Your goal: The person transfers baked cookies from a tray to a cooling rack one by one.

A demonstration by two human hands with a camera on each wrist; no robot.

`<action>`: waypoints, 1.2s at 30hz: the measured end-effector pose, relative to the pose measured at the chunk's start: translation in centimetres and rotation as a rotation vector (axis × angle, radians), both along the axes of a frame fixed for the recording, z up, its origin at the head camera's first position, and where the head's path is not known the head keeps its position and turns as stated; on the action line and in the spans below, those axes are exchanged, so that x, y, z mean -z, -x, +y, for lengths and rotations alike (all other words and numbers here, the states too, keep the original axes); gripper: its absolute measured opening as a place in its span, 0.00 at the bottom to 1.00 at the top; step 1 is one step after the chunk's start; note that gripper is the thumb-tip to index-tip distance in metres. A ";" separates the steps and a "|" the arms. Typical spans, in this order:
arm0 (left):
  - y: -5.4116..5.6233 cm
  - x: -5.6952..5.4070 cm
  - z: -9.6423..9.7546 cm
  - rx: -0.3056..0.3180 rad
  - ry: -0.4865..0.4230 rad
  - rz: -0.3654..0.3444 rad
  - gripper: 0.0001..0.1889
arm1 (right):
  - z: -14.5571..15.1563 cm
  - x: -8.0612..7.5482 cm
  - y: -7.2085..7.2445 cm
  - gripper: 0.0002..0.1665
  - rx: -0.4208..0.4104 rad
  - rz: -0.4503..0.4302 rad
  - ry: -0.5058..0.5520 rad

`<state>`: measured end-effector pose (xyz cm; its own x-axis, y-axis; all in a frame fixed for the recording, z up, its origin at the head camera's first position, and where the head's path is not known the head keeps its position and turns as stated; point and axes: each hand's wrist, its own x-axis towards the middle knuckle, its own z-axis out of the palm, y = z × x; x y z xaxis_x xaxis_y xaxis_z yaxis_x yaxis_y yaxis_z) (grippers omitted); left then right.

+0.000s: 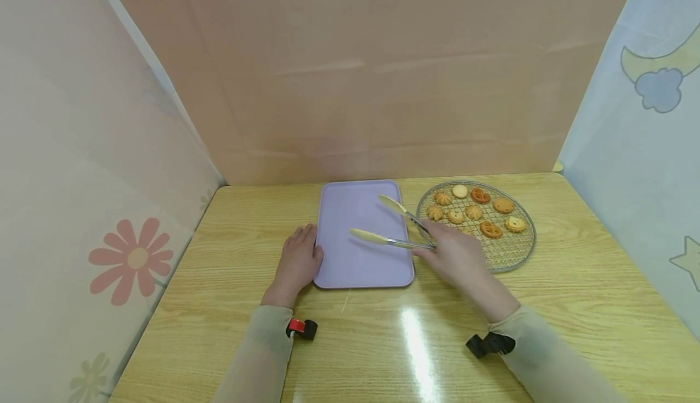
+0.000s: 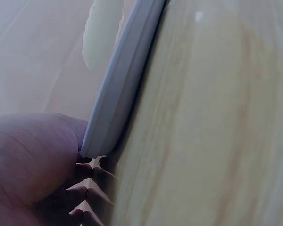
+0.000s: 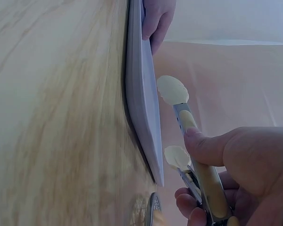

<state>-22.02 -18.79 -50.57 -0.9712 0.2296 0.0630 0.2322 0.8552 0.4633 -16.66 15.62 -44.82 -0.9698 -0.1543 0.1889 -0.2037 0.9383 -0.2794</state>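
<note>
A pair of tongs [image 1: 401,243] with metal arms and cream tips is held in my right hand [image 1: 456,254]. The thumb lies along one arm in the right wrist view, fingers on the other. Both tips [image 3: 172,90] are spread apart over the lilac tray [image 1: 361,269], with nothing between them. At the tray's left edge, my left hand [image 1: 298,258] holds the rim, thumb over it and fingers along the outside. The left wrist view shows the thumb against the tray wall [image 2: 115,99]; its fingers are partly hidden. The tray surface is bare.
Right of the tray stands a round wire-mesh rack [image 1: 514,251] with a grey rim. Several biscuits lie on it, including pretzels [image 1: 491,230], a pale round one [image 1: 460,191] and flower-shaped ones [image 1: 443,199]. Panels surround the wooden table [image 1: 246,227] at the back and sides.
</note>
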 end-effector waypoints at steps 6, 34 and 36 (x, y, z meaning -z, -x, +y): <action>-0.1 -0.2 0.0 -0.005 0.001 0.001 0.30 | -0.7 0.3 0.5 0.44 -0.001 -0.024 -0.003; 0.1 0.0 -0.2 0.008 0.005 0.008 0.30 | 2.7 0.0 0.4 0.45 0.185 0.050 0.091; 0.1 -0.1 -0.2 0.010 0.002 0.008 0.30 | 3.3 0.1 0.4 0.45 0.210 0.064 0.095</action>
